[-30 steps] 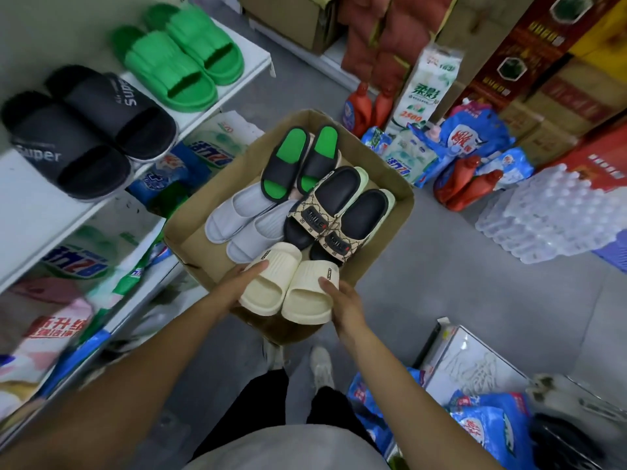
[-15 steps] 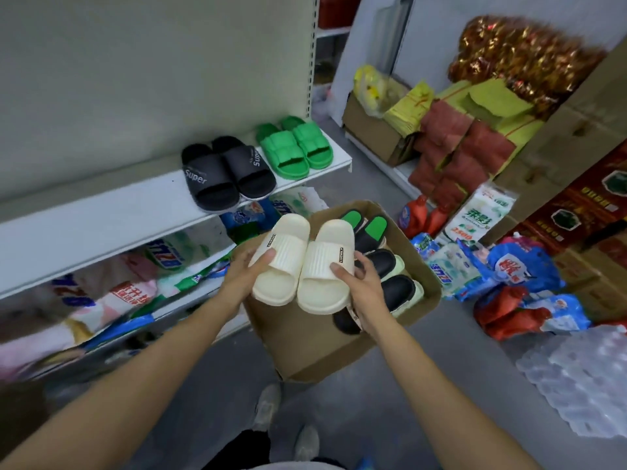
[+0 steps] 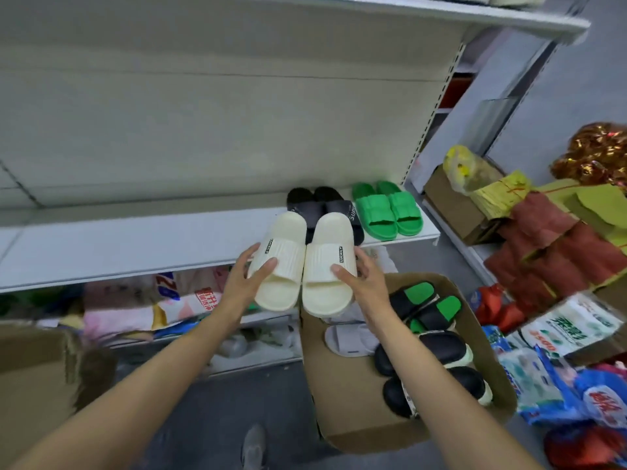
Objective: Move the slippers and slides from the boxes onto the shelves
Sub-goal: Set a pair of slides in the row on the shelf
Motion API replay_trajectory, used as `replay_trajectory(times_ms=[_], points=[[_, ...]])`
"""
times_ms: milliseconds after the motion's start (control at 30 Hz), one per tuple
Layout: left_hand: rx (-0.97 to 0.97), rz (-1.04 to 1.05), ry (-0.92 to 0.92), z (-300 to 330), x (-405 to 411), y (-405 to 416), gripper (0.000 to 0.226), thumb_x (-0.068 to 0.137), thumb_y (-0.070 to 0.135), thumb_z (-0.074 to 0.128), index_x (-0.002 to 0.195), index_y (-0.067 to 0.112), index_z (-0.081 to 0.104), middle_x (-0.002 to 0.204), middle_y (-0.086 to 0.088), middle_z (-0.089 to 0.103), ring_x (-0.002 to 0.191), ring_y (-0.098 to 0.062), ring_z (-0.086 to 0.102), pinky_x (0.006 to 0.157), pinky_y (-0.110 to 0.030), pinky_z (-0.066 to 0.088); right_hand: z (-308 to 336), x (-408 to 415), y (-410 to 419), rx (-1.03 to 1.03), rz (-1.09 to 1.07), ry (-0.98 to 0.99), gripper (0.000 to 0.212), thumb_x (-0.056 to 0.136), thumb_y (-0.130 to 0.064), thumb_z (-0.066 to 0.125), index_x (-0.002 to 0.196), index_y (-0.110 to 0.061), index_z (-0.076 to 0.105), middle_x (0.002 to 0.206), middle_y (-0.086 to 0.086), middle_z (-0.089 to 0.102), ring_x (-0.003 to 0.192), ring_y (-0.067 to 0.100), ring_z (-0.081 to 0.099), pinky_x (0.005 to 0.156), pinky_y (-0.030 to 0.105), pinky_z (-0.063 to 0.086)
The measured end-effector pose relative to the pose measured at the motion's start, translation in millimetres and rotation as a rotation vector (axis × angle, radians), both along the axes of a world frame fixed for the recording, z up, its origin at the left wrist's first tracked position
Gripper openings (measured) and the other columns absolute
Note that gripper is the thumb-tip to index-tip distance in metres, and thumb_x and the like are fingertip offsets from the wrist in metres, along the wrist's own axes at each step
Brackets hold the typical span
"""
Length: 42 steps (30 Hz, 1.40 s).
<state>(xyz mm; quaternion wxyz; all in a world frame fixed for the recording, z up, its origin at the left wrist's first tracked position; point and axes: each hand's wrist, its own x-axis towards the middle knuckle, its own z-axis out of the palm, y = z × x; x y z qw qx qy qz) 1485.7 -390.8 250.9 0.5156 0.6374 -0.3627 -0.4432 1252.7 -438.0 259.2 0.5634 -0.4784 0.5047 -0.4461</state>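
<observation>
I hold a pair of cream slides side by side in the air, just in front of the white shelf (image 3: 135, 242). My left hand (image 3: 246, 278) grips the left cream slide (image 3: 280, 266); my right hand (image 3: 361, 278) grips the right cream slide (image 3: 327, 269). Behind them on the shelf sit black slides (image 3: 315, 208), partly hidden, and green slides (image 3: 386, 212). Below to the right, the cardboard box (image 3: 342, 401) holds black-and-green slides (image 3: 424, 303), a white pair (image 3: 349, 339) and black-and-cream slides (image 3: 441, 371).
The lower shelf (image 3: 152, 310) is packed with bagged goods. Another cardboard box (image 3: 34, 378) stands at the lower left. Detergent bags (image 3: 559, 378), red packs (image 3: 556, 252) and a box (image 3: 458, 205) crowd the floor at the right. An upper shelf (image 3: 441, 11) runs overhead.
Both hands lifted the cream slides out of the box and carried them up and left to the shelf's front edge, beside the black slides. My view rose toward the shelf.
</observation>
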Motion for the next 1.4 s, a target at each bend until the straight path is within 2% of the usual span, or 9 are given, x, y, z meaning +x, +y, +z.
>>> replay_trajectory(times_ms=[133,233,367,567,700,833,1000,1100,1400], points=[[0.009,0.071,-0.016,-0.2,46.3,-14.8,0.057,0.092,0.037,0.068,0.144,0.027,0.048,0.13,0.003,0.057,0.099,0.001,0.058,0.069,-0.012,0.048,-1.5,51.5,-33.8,-0.017,0.076,0.069,0.064,0.08,-0.022,0.082,0.136,-0.024,0.052,0.128,0.002,0.065,0.113,0.016,0.065,0.093,0.037,0.056],[0.037,0.109,-0.034,-0.8,81.0,-31.8,0.057,0.092,0.039,0.069,0.143,0.028,0.049,0.132,-0.001,0.057,0.107,-0.016,0.06,0.08,-0.026,0.05,-0.5,90.2,-63.9,-0.023,0.116,0.149,0.056,0.082,-0.021,0.08,0.133,-0.015,0.056,0.122,0.002,0.067,0.11,0.019,0.065,0.085,0.025,0.056],[0.125,0.106,-0.026,-11.1,123.6,-55.1,0.059,0.088,0.049,0.07,0.142,0.036,0.048,0.13,-0.006,0.061,0.11,-0.022,0.064,0.078,-0.033,0.055,-13.5,131.1,-99.2,-0.029,0.162,0.244,0.056,0.083,-0.029,0.079,0.133,-0.013,0.06,0.122,0.002,0.068,0.11,0.018,0.065,0.093,0.036,0.055],[0.233,0.06,-0.028,-36.2,154.2,-78.5,0.066,0.09,0.043,0.071,0.147,0.029,0.043,0.139,-0.011,0.057,0.118,-0.028,0.061,0.099,-0.043,0.053,-50.9,164.0,-121.5,0.066,0.15,0.3,0.084,0.07,-0.053,0.08,0.136,-0.008,0.056,0.128,0.006,0.067,0.115,0.022,0.064,0.103,0.045,0.05],[0.26,0.036,-0.141,-46.7,163.3,-90.8,0.073,0.089,0.039,0.073,0.151,0.024,0.039,0.145,-0.008,0.052,0.124,-0.027,0.056,0.104,-0.041,0.048,-54.9,176.2,-128.1,0.083,0.143,0.347,0.067,0.087,-0.025,0.075,0.144,-0.004,0.046,0.136,0.001,0.057,0.123,0.016,0.054,0.108,0.03,0.04],[0.29,-0.007,-0.383,-54.3,169.9,-102.7,0.086,0.085,0.042,0.077,0.155,0.018,0.033,0.142,-0.014,0.047,0.128,-0.028,0.051,0.107,-0.038,0.041,-59.3,187.7,-144.1,0.051,0.163,0.398,0.074,0.088,-0.024,0.074,0.15,-0.005,0.037,0.153,0.007,0.043,0.14,0.021,0.042,0.118,0.034,0.03],[0.303,-0.025,-0.629,-55.5,172.0,-119.3,0.068,0.089,0.042,0.071,0.141,0.003,0.05,0.139,-0.017,0.053,0.131,-0.032,0.047,0.108,-0.038,0.034,-60.0,203.1,-162.9,0.059,0.21,0.429,0.07,0.095,-0.022,0.066,0.153,-0.003,0.031,0.159,0.008,0.033,0.147,0.021,0.032,0.122,0.035,0.023],[0.301,-0.031,-0.55,-60.1,174.6,-131.8,0.055,0.09,0.04,0.071,0.129,0.004,0.056,0.132,-0.015,0.058,0.12,-0.031,0.055,0.1,-0.04,0.045,-67.5,211.6,-174.2,0.053,0.228,0.493,0.066,0.1,-0.022,0.058,0.154,-0.003,0.026,0.16,0.008,0.03,0.149,0.023,0.027,0.123,0.035,0.02],[0.313,0.042,-0.432,-71.8,175.5,-148.1,0.077,0.087,0.046,0.072,0.15,0.013,0.04,0.148,-0.006,0.049,0.131,-0.024,0.052,0.109,-0.042,0.043,-74.0,215.7,-193.7,0.018,0.241,0.564,0.052,0.102,-0.013,0.05,0.152,-0.006,0.034,0.154,0.012,0.042,0.142,0.027,0.04,0.114,0.029,0.029]])
